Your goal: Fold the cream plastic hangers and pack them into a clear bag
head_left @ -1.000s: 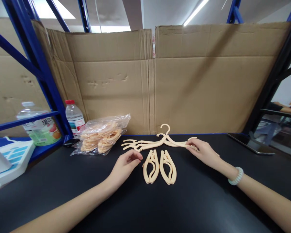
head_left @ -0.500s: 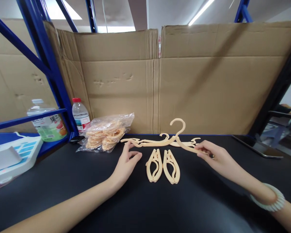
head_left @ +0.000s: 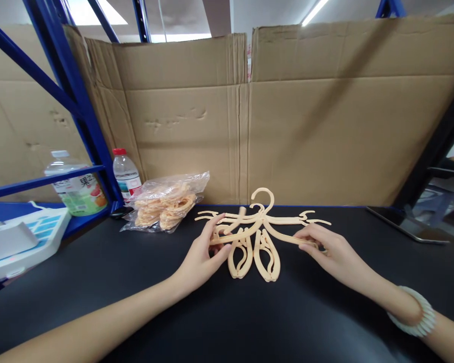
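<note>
hanger point(head_left: 264, 222): between both hands, long axis left-right, neither nearer
left hand point(head_left: 202, 258): grips left end
right hand point(head_left: 331, 247): pinches right end

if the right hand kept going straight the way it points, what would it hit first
Past its held hanger, probably the open hanger behind, though depth is hard to judge.

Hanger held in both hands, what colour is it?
The hanger is pale cream, clearest in the head view.
</note>
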A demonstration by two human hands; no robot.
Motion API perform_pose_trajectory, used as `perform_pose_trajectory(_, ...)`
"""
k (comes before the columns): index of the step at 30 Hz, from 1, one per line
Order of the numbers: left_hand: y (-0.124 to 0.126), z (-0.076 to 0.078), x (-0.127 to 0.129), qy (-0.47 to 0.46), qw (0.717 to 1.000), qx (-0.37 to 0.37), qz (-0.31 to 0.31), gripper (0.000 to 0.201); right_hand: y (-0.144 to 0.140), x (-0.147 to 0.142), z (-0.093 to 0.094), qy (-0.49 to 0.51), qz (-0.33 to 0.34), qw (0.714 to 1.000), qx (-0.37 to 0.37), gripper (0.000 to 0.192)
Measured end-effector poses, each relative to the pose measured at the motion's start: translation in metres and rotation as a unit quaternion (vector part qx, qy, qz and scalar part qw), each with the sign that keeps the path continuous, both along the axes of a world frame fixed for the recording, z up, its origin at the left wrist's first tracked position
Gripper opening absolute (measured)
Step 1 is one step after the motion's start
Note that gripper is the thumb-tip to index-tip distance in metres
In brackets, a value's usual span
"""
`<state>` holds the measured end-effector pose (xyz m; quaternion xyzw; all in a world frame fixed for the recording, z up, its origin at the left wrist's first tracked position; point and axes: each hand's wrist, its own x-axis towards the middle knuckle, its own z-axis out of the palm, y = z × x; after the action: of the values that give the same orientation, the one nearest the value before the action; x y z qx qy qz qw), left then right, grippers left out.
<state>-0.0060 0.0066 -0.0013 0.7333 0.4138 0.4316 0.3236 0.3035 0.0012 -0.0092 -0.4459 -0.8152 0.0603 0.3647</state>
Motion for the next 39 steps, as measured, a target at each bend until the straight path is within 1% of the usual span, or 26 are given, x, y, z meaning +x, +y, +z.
perform_pose_trajectory(2, 0.003, 0.0, -0.001, 0.003, 1.0, -0.011, -0.003, 0.05, 0.001, 0.0, 0.0, -0.002, -0.001, 1.0, 0.008, 0.013)
perform_pose_trajectory(5, 0.007, 0.0, -0.002, -0.021, 0.999, -0.04, -0.006, 0.034, 0.002, 0.001, -0.001, -0.013, 0.006, 1.0, 0.02, 0.015)
perform_pose_trajectory(8, 0.008, 0.001, -0.001, -0.058, 0.995, -0.075, 0.01, 0.029, 0.003, 0.002, -0.002, -0.021, 0.011, 0.999, 0.044, 0.02)
perform_pose_trajectory(11, 0.008, 0.002, 0.001, -0.09, 0.991, -0.087, 0.039, 0.027, 0.006, 0.007, -0.004, -0.056, 0.004, 0.995, 0.085, 0.02)
perform_pose_trajectory(14, 0.008, 0.003, 0.002, -0.11, 0.989, -0.09, 0.044, 0.025, 0.006, 0.011, -0.004, -0.123, -0.04, 0.982, 0.138, 0.017)
perform_pose_trajectory(17, 0.009, 0.004, 0.002, -0.11, 0.988, -0.099, 0.036, 0.023, 0.003, 0.011, -0.004, -0.179, -0.098, 0.963, 0.177, 0.021)
perform_pose_trajectory(23, 0.007, 0.005, 0.002, -0.106, 0.988, -0.106, 0.03, 0.022, -0.005, 0.005, -0.004, -0.25, -0.165, 0.929, 0.218, 0.028)
perform_pose_trajectory(26, 0.006, 0.005, 0.002, -0.107, 0.988, -0.109, 0.022, 0.022, -0.005, 0.006, -0.003, -0.274, -0.196, 0.911, 0.238, 0.03)
perform_pose_trajectory(28, 0.006, 0.006, 0.002, -0.108, 0.988, -0.111, 0.019, 0.022, -0.006, 0.006, -0.002, -0.278, -0.213, 0.905, 0.241, 0.03)
perform_pose_trajectory(30, 0.007, 0.006, 0.002, -0.108, 0.988, -0.112, 0.017, 0.023, -0.006, 0.004, -0.001, -0.271, -0.216, 0.907, 0.239, 0.029)
perform_pose_trajectory(33, 0.008, 0.005, 0.002, -0.11, 0.987, -0.113, 0.014, 0.023, -0.007, 0.002, 0.0, -0.25, -0.199, 0.918, 0.233, 0.028)
perform_pose_trajectory(39, 0.01, 0.002, 0.001, -0.106, 0.988, -0.115, 0.0, 0.023, -0.005, 0.001, 0.0, -0.17, -0.148, 0.952, 0.207, 0.025)
